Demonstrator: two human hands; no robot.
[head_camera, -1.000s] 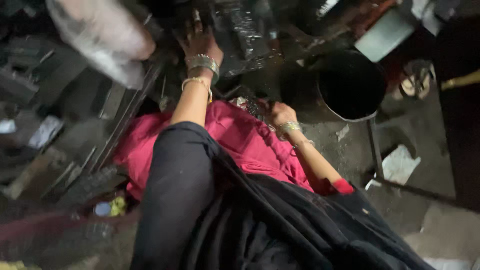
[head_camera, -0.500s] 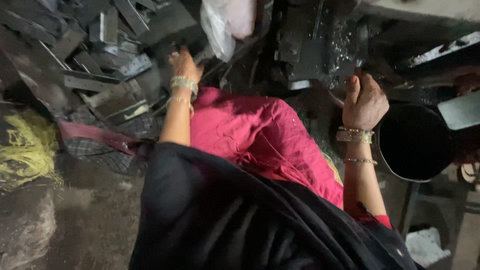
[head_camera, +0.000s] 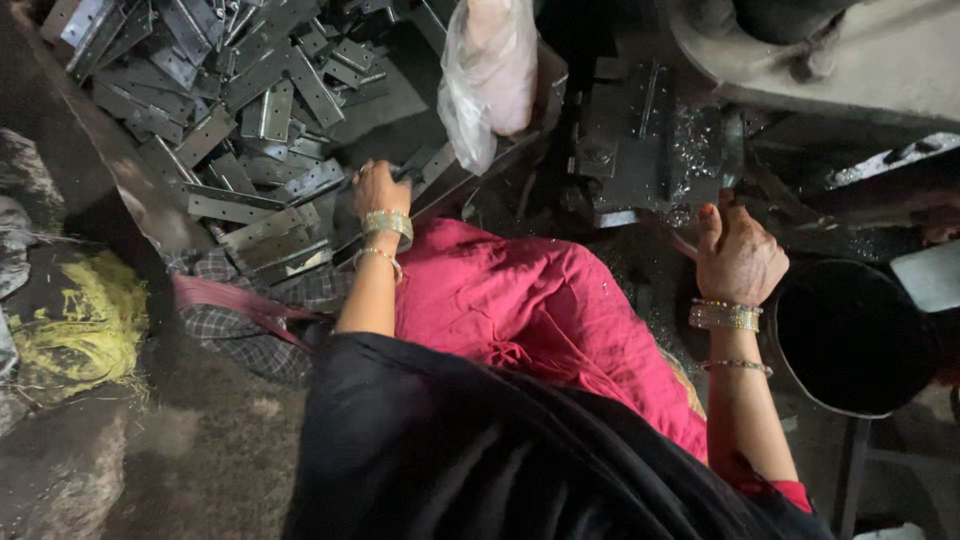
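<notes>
Grey steel plates (head_camera: 255, 120), flat and hinge-like, lie heaped in a loose pile, and the left hand (head_camera: 378, 188) rests at the pile's near edge, fingers curled down among the pieces; whether it has closed on one I cannot tell. Just right of the pile hangs a clear plastic bag (head_camera: 488, 75). Further right of the pile stands a dark press block (head_camera: 645, 140) dusted with bright metal chips, and the right hand (head_camera: 738, 258) sits at its near corner, fingers bent against the metal, its grasp unclear. Beyond that hand, well away from the pile, is a round black bucket (head_camera: 855, 335). Left of the pile lies yellow fibre (head_camera: 70, 320).
</notes>
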